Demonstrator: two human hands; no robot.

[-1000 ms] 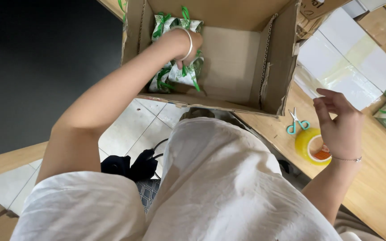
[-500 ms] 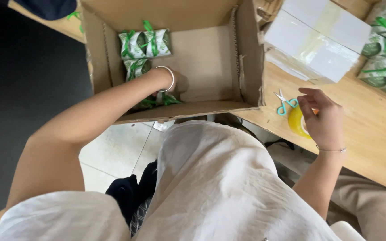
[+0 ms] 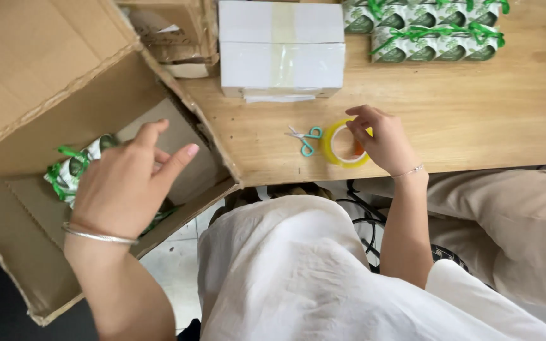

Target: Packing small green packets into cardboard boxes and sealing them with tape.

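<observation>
Cardboard box (image 3: 30, 208) around left hand (image 3: 124, 189); right hand (image 3: 383, 142) on tape roll (image 3: 344, 144) near table edge.

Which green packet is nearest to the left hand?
The packet inside the cardboard box, beside the left hand; the other packets lie across the table.

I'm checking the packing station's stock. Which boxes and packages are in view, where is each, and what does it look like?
Cardboard box: left, open, plain brown; left hand inside it.
Green-and-white packet: in that box, under the left hand, green ribbon.
White box: table top centre, rectangular, sealed with clear tape.
Green-and-white packets: top right, rows tied with green ribbon.
Small brown carton: beside the white box, partly hidden.
</observation>
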